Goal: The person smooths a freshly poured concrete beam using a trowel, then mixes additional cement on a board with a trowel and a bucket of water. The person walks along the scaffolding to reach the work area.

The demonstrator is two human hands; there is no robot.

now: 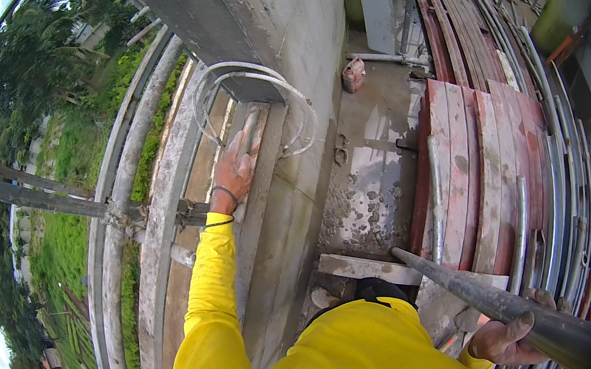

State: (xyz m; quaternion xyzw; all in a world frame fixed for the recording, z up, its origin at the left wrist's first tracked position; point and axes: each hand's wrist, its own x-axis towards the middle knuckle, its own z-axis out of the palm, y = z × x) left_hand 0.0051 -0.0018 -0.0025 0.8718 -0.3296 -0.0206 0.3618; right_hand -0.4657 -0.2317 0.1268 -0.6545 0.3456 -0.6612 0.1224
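Observation:
My left hand (232, 163), at the end of a yellow sleeve, reaches to a narrow concrete ledge (253, 218) beside the column; its fingers curl over a greyish elongated piece (251, 128) that I cannot make out clearly. Loops of white cable or hose (296, 107) hang just above and beside that hand, against the column (308, 20). Low on the right, my right hand (516, 335) is closed around a long grey metal pipe (470, 286), which runs diagonally from the bottom right toward the wet concrete floor (366, 189).
Stacked reddish timber boards (474, 168) and metal tubes (563, 188) line the right. Scaffold tubes (33, 187) form a railing on the left, with greenery below and beyond. A small reddish container (353, 75) stands on the floor. A short plank (367, 270) lies near my body.

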